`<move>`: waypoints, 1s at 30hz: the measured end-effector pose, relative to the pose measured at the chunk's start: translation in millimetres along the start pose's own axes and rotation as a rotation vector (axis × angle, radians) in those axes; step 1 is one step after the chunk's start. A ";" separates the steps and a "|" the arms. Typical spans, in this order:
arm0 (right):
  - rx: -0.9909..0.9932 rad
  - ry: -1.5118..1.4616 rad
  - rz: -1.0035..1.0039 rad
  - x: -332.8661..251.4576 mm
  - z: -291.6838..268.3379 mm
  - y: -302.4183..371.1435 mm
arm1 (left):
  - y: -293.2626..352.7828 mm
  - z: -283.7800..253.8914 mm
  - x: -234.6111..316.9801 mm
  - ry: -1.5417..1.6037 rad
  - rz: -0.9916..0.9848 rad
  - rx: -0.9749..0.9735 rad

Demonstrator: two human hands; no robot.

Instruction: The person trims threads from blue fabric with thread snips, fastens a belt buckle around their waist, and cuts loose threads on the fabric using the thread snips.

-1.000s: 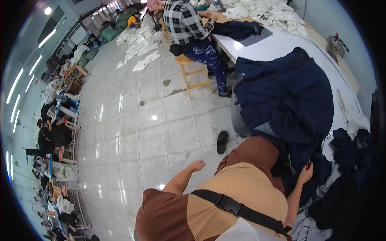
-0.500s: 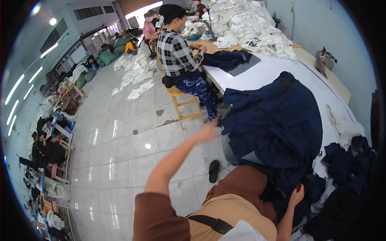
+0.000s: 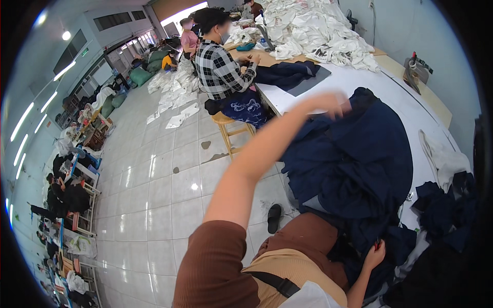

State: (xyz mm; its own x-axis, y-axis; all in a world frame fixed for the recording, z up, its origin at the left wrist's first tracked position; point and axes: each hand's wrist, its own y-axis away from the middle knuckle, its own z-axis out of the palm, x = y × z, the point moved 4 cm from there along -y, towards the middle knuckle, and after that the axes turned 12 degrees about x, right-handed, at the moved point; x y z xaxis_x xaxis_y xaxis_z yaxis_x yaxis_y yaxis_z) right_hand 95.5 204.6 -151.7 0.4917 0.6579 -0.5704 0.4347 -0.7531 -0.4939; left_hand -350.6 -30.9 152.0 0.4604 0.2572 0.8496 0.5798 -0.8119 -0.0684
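Note:
A large dark navy garment (image 3: pixel 354 154) lies bunched over the near end of the white table and hangs down beside my lap. My left hand (image 3: pixel 333 105) is stretched out over the garment's far left part, its fingers smeared by motion. Whether it touches the cloth I cannot tell. Down at the right, next to the hanging navy cloth, my right hand (image 3: pixel 376 255) is closed around a small red-handled tool (image 3: pixel 378 245), whose kind is mostly hidden by the fingers.
On the white table (image 3: pixel 426 123) lie a white cloth (image 3: pixel 441 156) and a heap of white garments (image 3: pixel 318 36). More dark cloth (image 3: pixel 447 205) is piled at the right. A co-worker in a checked shirt (image 3: pixel 218 69) sits on a wooden stool (image 3: pixel 226 131), handling navy cloth. A black slipper (image 3: pixel 274 218) lies on the floor.
My left hand has swung up and to the right, from beside the table to over the navy garment. The right hand stays low with the red-handled tool.

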 end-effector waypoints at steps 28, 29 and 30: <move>0.044 -0.118 0.084 -13.4 -13.7 17.2 | 145.4 328.3 -100.2 -0.634 0.271 0.209; 0.039 -0.120 0.103 -14.8 -14.8 15.8 | 144.8 329.6 -100.1 -0.634 0.265 0.215; 0.039 -0.116 0.111 -15.4 -17.6 16.8 | 146.1 331.6 -100.7 -0.633 0.266 0.206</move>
State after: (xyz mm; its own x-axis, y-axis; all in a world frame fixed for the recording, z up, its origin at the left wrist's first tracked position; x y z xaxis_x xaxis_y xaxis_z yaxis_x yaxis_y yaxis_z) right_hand 108.5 181.9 -139.7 0.4436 0.5673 -0.6938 0.3522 -0.8222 -0.4471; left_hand -89.3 -1.7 -116.9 0.8690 0.3698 0.3287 0.4804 -0.7897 -0.3816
